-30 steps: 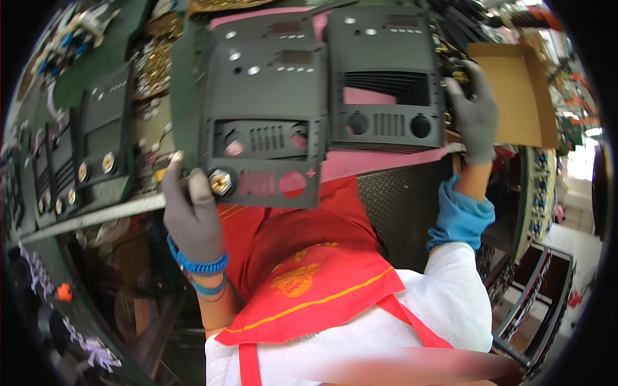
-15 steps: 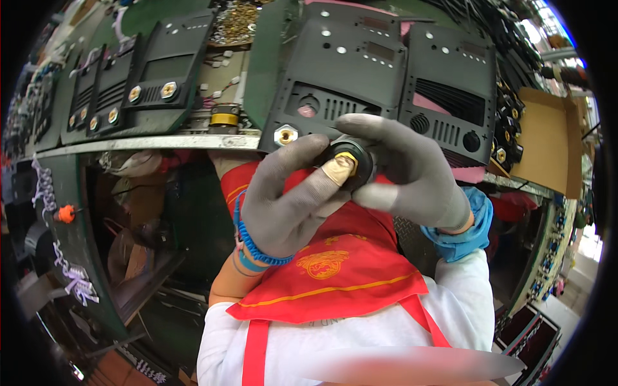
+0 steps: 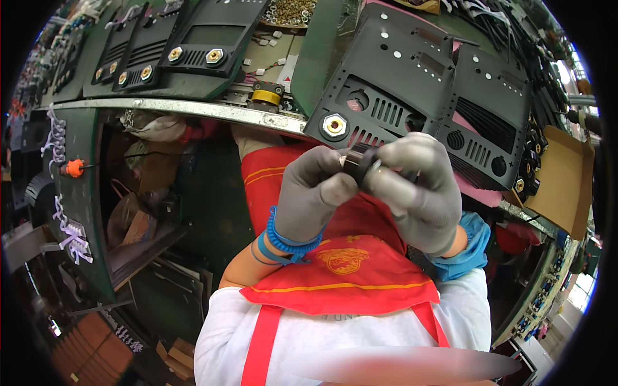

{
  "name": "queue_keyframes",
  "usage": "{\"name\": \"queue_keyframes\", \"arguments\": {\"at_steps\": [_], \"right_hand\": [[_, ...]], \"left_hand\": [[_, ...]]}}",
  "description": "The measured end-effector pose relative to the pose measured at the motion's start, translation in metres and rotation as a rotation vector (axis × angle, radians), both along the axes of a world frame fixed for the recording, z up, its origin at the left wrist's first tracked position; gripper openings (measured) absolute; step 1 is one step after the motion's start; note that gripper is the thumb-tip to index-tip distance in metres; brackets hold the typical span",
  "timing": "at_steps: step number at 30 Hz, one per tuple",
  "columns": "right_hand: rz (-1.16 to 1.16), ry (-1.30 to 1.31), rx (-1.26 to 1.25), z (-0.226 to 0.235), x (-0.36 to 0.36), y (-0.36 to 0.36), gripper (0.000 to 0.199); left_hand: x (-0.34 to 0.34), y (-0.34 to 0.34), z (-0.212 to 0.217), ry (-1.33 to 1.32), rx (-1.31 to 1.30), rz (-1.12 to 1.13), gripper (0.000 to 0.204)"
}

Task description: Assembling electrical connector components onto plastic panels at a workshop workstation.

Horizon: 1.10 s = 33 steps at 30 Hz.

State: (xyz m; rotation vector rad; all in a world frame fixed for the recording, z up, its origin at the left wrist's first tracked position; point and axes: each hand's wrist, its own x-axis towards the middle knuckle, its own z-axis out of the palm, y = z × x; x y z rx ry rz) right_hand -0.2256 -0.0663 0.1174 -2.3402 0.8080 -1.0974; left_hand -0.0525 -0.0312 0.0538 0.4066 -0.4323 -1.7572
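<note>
In front of my chest I hold a black round panel socket (image 3: 358,162), turned so that its dark side edge shows. My left hand (image 3: 308,193), in a grey glove, pinches it from the left between thumb and fingers. From the right, the curled fingers of my right hand (image 3: 420,196), gloved too, close on the same socket. Just beyond my hands lies a black plastic panel (image 3: 380,64) with slots and round holes. A brass fitting with a hexagonal nut (image 3: 334,126) sits in its near left corner.
Another black panel (image 3: 494,96) lies to the right, beside a cardboard box (image 3: 563,177) and several black sockets. Panels with brass fittings (image 3: 215,35) stand at the left. A tray of small brass parts (image 3: 288,11) is at the back. The bench's metal edge (image 3: 193,108) runs before me.
The socket has turned from showing its brass centre to showing its side. My left fingertip has come off that centre, and my right fingers have curled in. The whole view has shifted.
</note>
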Motion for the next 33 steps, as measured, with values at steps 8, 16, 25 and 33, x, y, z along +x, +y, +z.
{"name": "queue_keyframes", "arguments": {"at_steps": [8,16,25,33], "right_hand": [[0.389,-0.125,0.014,0.001,0.007,-0.018,0.023],[-0.004,0.007,0.063,0.01,-0.014,-0.025,0.027],[0.207,-0.018,0.04,0.0,-0.016,-0.035,0.029],[0.165,0.094,0.081,-0.002,-0.015,-0.027,0.025]], "left_hand": [[-0.001,0.006,0.004,0.241,0.291,-0.223,0.017],[0.009,-0.006,-0.023,0.387,0.043,-0.296,0.039],[0.004,-0.001,-0.017,0.42,0.047,-0.284,0.04],[0.003,-0.003,-0.016,0.309,0.123,-0.255,0.047]]}}
